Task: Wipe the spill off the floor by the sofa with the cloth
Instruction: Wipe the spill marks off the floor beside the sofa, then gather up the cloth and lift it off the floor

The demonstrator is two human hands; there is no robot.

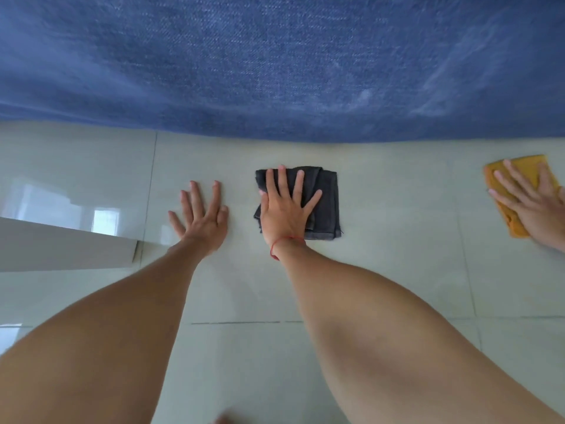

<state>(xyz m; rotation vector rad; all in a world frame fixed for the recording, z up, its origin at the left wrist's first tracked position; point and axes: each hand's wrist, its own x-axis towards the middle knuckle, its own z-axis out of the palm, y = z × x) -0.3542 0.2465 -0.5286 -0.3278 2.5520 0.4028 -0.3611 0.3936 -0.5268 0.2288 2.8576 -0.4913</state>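
Pale glossy tile floor (382,270), dark grout lines. Directly on it: folded dark grey cloth (327,206) under the right hand (286,212); left hand (203,217) flat on bare tile just left of it. Yellow cloth (516,179) far right under a third hand (535,206). Blue sofa (275,65) beyond the fingertips. White panel (61,246) left of the left hand.

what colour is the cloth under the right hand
Dark grey, seen in the head view: the folded cloth lies flat under the right hand.
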